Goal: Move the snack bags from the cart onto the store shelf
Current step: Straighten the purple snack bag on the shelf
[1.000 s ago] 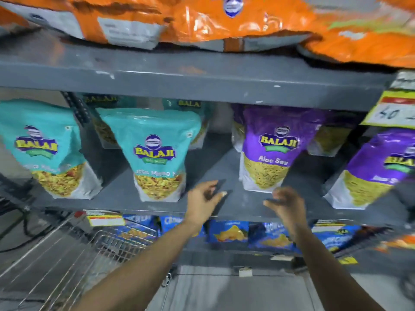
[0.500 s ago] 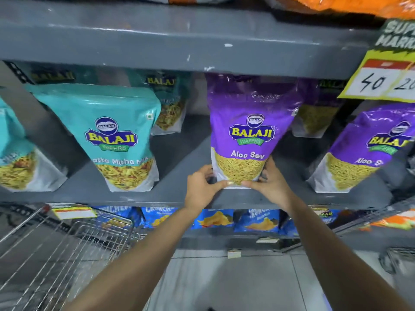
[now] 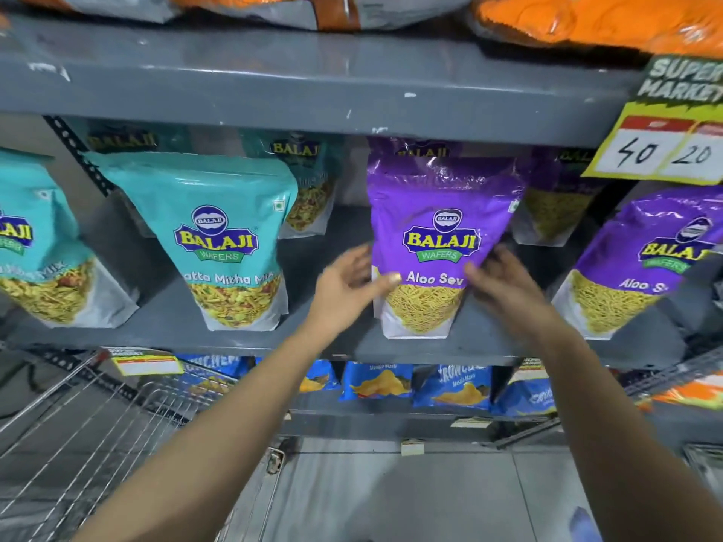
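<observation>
my left hand [image 3: 346,285] is spread, thumb tip resting on the lower left face of the purple aloo sev bag [image 3: 438,244], the other fingers loose beside its edge and gripping nothing; my right hand [image 3: 508,287] lies against the bag's lower right edge, fingers partly blurred, so i cannot tell whether they pinch the edge or only touch it; the bag stands upright on the grey middle shelf [image 3: 172,326], its base near the front lip, leaning slightly back; a second purple bag [image 3: 641,264] stands tilted to its right, and more purple packs sit in the row behind; to the left stand two teal khatta mitha mix bags [image 3: 219,236], well apart from the purple one; above, the upper shelf [image 3: 313,84] carries orange packs, and a yellow price tag [image 3: 661,146] hangs from its right end; below, blue chip bags [image 3: 377,383] fill the lower shelf; the wire cart [image 3: 90,432] sits at lower left, and the part in view shows no bags, though most of it is out of frame. step in hand, as i judge it: seating and squaring this bag on the shelf; the carry from the cart looks done. next move calls for letting go gently so the bag does not topple forward, then turning down and left to the cart for another bag.
</observation>
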Demonstrator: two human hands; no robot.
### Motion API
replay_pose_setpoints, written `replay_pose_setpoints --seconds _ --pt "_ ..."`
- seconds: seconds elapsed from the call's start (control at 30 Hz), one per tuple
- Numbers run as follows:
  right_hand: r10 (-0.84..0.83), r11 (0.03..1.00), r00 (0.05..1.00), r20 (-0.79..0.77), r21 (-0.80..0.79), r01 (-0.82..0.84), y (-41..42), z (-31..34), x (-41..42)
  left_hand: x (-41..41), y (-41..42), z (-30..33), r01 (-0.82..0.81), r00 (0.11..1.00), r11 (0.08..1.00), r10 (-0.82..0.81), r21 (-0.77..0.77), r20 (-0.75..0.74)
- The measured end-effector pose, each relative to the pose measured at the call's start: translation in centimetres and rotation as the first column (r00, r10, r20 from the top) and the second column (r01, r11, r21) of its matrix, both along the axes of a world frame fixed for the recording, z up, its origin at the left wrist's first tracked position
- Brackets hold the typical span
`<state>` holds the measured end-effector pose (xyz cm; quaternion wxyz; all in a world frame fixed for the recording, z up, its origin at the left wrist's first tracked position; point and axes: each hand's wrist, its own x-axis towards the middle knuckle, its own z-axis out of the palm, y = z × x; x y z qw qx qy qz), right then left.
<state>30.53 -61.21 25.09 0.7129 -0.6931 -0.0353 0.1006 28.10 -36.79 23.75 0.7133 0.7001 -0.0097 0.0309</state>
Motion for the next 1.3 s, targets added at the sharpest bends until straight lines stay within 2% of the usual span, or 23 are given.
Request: replay_pose_setpoints --seconds 0.07,0.13,0.23,0.33,0.4,0.5,0.57,0.7,1.3 --pt "-0.086 0.992 0.995 0.047 0.101 0.08 0.0 3.0 0.6 1.3 0.0 3.0 -0.001 0.995 0.995 0.01 -0.101 0.097" --pt "-0.144 0.98 0.986 0.087 0.151 0.13 0.2 5.1 1.1 2.3 -0.4 5.4 0.013 0.984 0.991 0.01 -0.13 0.176" --pt "-0.223 0.963 0.97 0.096 0.177 0.203 0.5 5.9 1.4 2.8 -1.0 6.6 0.014 0.978 0.988 0.018 -0.154 0.209" --pt "-0.197 0.972 0.974 0.112 0.154 0.179 0.2 4.0 1.3 2.7 -0.8 5.4 0.026 0.986 0.989 -0.001 -0.146 0.167" --pt "-0.151 0.985 0.985 0.081 0.093 0.143 -0.3 1.8 1.1 2.5 -0.1 3.1 0.076 0.994 0.995 -0.071 -0.059 0.078" --pt "0.043 0.981 0.999 -0.014 -0.19 -0.045 -0.7 -2.0 0.1 1.2 0.5 -1.9 0.272 0.954 0.952 -0.248 0.14 -0.17" --pt "0.13 0.924 0.989 -0.075 -0.352 -0.148 -0.4 -4.1 -0.7 0.3 0.2 -4.9 0.318 0.934 0.922 -0.265 0.22 -0.241" --pt "0.071 0.919 0.997 -0.021 -0.388 -0.074 0.2 -5.3 -1.3 0.2 -0.8 -6.6 0.191 0.969 0.944 -0.138 0.268 -0.205" --pt "0.027 0.913 0.999 -0.017 -0.407 -0.032 0.5 -5.4 -1.5 0.4 -0.8 -6.6 0.212 0.969 0.934 -0.162 0.287 -0.189"
